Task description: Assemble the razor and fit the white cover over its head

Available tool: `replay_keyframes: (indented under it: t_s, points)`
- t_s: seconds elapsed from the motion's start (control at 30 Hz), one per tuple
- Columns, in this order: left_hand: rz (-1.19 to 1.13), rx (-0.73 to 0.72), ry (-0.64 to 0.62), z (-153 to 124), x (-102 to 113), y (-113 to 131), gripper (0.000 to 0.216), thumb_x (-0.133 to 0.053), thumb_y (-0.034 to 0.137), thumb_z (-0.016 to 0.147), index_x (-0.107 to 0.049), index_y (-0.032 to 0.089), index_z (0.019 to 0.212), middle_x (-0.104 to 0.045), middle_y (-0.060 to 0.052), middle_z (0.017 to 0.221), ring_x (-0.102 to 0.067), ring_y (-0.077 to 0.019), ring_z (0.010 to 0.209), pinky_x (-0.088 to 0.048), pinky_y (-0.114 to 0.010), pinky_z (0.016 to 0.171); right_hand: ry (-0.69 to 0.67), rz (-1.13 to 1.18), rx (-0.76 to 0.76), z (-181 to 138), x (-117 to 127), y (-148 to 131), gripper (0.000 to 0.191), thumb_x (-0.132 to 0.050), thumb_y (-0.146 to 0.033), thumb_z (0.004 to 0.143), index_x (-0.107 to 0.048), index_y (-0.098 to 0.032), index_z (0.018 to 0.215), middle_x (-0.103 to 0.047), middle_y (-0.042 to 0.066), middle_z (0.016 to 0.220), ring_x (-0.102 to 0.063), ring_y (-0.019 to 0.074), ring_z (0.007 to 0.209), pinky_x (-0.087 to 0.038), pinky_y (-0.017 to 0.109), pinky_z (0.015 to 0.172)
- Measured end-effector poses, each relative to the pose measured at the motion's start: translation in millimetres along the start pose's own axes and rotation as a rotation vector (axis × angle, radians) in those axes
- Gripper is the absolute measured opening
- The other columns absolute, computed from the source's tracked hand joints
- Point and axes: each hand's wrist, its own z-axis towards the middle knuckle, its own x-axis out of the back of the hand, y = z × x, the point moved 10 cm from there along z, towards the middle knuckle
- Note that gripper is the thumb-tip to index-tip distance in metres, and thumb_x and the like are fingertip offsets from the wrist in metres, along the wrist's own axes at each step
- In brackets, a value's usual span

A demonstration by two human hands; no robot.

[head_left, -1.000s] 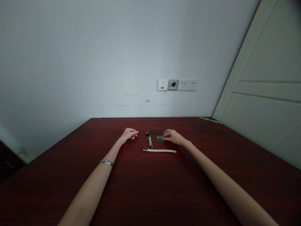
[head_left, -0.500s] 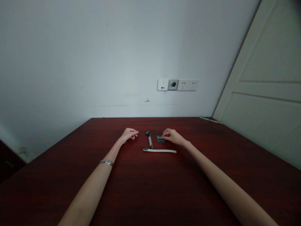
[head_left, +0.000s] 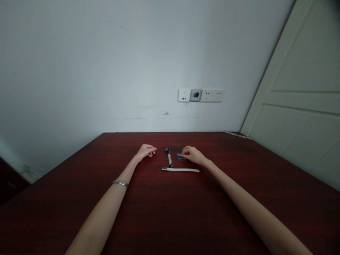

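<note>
My right hand has its fingertips together on the small clear plastic case, covering its right part. The case lies on the table and has something dark green inside. My left hand rests on the tabletop, fingers loosely bent and slightly apart, with nothing in it. Between the hands, nearer the case, is a razor with a dark head pointing away from me and a white and dark handle. In front of it, a long white toothbrush-like stick lies crosswise, its grey end to the left.
All of this sits on a dark red wooden table that meets a white wall. Sockets and switch plates are on that wall. A pale panelled door stands along the right, and a thin strip lies near the far right corner.
My right hand has shifted slightly left and now covers more of the case. My left hand, the razor and the white stick have stayed put.
</note>
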Motion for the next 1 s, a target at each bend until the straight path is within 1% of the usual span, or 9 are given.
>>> replay_keyframes:
  t_s: [0.47,0.53,0.63,0.73,0.8,1.0]
  points:
    - [-0.002,-0.005,0.000,-1.2,-1.0,1.5,0.029,-0.066,0.037,0.067,-0.065,0.008,0.073,-0.064,-0.006,0.066,-0.051,-0.0075,0.047,-0.043,-0.021,0.046,0.031,0.003,0.022,0.4,2.0,-3.0,0.017,-0.059,-0.035,0.078,-0.069,-0.022,0.074,-0.063,0.004,0.090,-0.058,0.0134,0.073,-0.043,0.023,0.067]
    - [0.002,-0.003,0.002,-0.8,-0.4,0.5,0.029,-0.066,0.037,0.067,-0.065,0.008,0.073,-0.064,-0.007,0.066,-0.051,-0.0076,0.047,-0.043,-0.021,0.046,0.031,0.010,0.032,0.7,4.6,-3.7,0.018,-0.058,-0.034,0.078,-0.069,-0.021,0.074,-0.063,0.004,0.089,-0.058,0.0136,0.074,-0.043,0.023,0.068]
    - [0.003,-0.002,0.000,-0.3,0.2,-1.2,0.029,-0.066,0.036,0.068,-0.065,0.008,0.074,-0.064,-0.007,0.067,-0.051,-0.0075,0.048,-0.043,-0.020,0.046,0.066,0.032,0.039,0.8,13.8,-1.1,0.019,-0.055,-0.032,0.080,-0.069,-0.020,0.076,-0.064,0.005,0.088,-0.059,0.0141,0.076,-0.044,0.023,0.071]
    - [0.009,-0.007,-0.005,-0.5,0.3,-1.5,0.029,-0.065,0.036,0.068,-0.065,0.008,0.075,-0.064,-0.007,0.068,-0.052,-0.0075,0.049,-0.043,-0.020,0.046,0.083,0.055,0.032,-0.1,20.1,4.3,0.017,-0.056,-0.030,0.079,-0.069,-0.018,0.077,-0.064,0.005,0.086,-0.059,0.0145,0.076,-0.044,0.023,0.072]
    - [0.014,-0.006,-0.004,-1.2,0.4,-1.0,0.029,-0.065,0.036,0.069,-0.065,0.008,0.076,-0.065,-0.007,0.068,-0.052,-0.0075,0.049,-0.043,-0.019,0.046,0.064,0.066,0.028,-0.9,19.1,6.1,0.017,-0.057,-0.030,0.078,-0.069,-0.018,0.077,-0.064,0.005,0.087,-0.059,0.0144,0.076,-0.044,0.023,0.071]
    - [0.025,-0.001,0.003,-3.5,0.4,2.2,0.029,-0.065,0.037,0.069,-0.065,0.009,0.074,-0.065,-0.007,0.068,-0.052,-0.0075,0.048,-0.043,-0.020,0.047,-0.019,0.048,0.006,-1.5,5.3,1.6,0.020,-0.057,-0.035,0.078,-0.071,-0.021,0.081,-0.065,0.005,0.092,-0.059,0.0147,0.077,-0.045,0.024,0.070]
